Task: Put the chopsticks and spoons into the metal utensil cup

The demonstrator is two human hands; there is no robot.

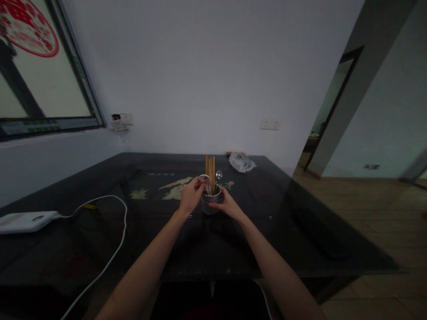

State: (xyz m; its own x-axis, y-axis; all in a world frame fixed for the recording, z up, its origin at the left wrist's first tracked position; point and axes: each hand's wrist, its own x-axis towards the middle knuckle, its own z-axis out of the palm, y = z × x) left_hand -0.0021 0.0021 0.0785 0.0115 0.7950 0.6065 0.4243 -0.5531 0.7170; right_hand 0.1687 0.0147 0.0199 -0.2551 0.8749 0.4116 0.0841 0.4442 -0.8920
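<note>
A grey cylindrical utensil holder [209, 207] stands upright on the dark table in front of me. Several wooden chopsticks [210, 166] rise out of it, and beside them is a shiny metal spoon [219, 174]. My left hand [192, 194] is closed in a pinch on a white spoon [208, 186], whose lower end is inside the holder's rim. Around the holder's right side, my right hand [229, 204] is closed, its fingers and thumb touching the wall.
The glossy dark table [253, 240] bears a crumpled clear plastic bag [242, 162] near the wall. At the left lies a white power bank [28, 221] with a white cable [124, 231]. A dark elongated object [318, 231] rests on the right.
</note>
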